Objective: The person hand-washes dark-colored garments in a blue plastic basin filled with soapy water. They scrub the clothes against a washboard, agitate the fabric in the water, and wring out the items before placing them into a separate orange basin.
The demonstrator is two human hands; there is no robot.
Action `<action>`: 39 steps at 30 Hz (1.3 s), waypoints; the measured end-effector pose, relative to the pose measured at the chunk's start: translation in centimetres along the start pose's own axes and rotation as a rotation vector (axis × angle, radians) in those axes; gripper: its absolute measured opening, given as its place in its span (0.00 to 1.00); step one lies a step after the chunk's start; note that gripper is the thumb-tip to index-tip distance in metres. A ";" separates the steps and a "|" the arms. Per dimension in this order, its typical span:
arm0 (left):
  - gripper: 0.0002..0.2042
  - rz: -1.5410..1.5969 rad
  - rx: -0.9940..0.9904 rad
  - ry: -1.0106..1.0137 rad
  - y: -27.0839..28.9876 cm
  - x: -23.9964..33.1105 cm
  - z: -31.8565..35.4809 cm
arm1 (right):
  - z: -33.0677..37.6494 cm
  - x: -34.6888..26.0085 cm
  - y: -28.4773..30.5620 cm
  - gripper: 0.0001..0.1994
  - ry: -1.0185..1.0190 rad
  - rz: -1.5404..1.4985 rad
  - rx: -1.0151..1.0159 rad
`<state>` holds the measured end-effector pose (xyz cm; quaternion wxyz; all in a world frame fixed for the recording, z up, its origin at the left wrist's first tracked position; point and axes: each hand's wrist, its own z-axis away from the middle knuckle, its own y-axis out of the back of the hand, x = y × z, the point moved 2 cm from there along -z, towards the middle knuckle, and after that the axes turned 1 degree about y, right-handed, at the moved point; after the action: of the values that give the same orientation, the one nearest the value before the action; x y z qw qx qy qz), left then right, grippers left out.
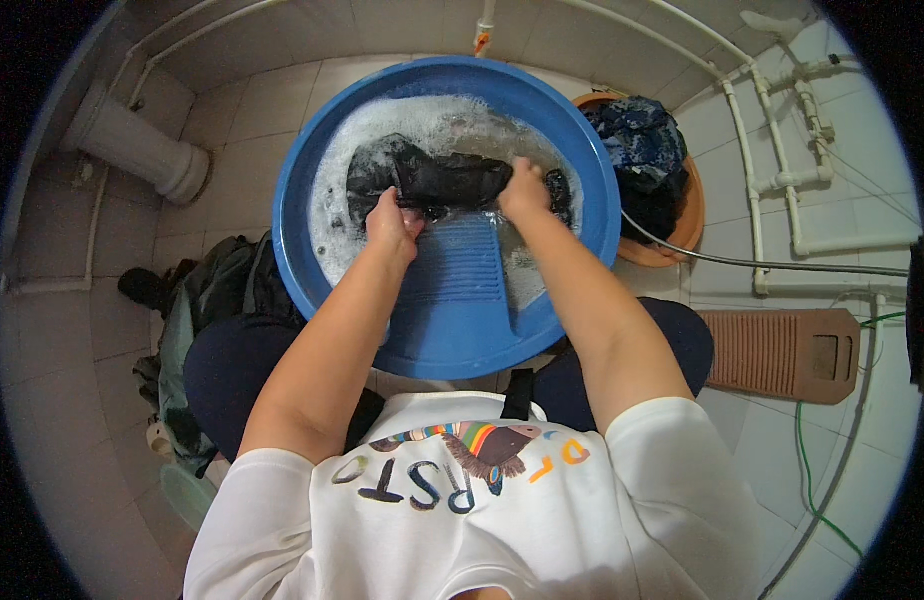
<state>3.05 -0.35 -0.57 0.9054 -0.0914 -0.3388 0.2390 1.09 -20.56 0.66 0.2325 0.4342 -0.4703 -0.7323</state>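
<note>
A wet black garment (437,178) is stretched across soapy water in a large round blue washtub (290,200). My left hand (390,225) grips its near left part, fingers closed on the cloth. At the right end of the bunched cloth, my right hand (525,188) is closed on it too. Just below the garment, a ribbed blue washboard (450,265) slopes toward me inside the tub. White suds (332,235) float mostly at the left and far side. Part of the garment lies under the water and foam, so its full shape is hidden.
An orange-brown basin (694,215) piled with dark clothes (637,140) stands right of the tub. More dark clothes (207,300) lie at the left. A brown washboard (782,352) rests at the right, near a grey hose (782,265), a green cord (807,470) and white pipes (747,150).
</note>
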 end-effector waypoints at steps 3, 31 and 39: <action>0.20 0.072 -0.099 0.041 -0.8 0.6 1.9 | 2.4 -4.0 -0.3 0.23 0.345 -0.243 -0.017; 0.16 0.133 -0.369 -0.108 -0.3 0.7 1.9 | 9.5 -10.1 1.2 0.11 0.432 -0.552 0.106; 0.16 -0.188 -0.376 -0.319 1.2 0.9 -0.7 | 12.2 -12.3 2.9 0.11 0.468 -0.646 0.026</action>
<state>3.69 1.12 -0.95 0.8260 -0.1871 -0.5227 0.0980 -3.17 -6.71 10.59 0.0857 0.7179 -0.2530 -0.6429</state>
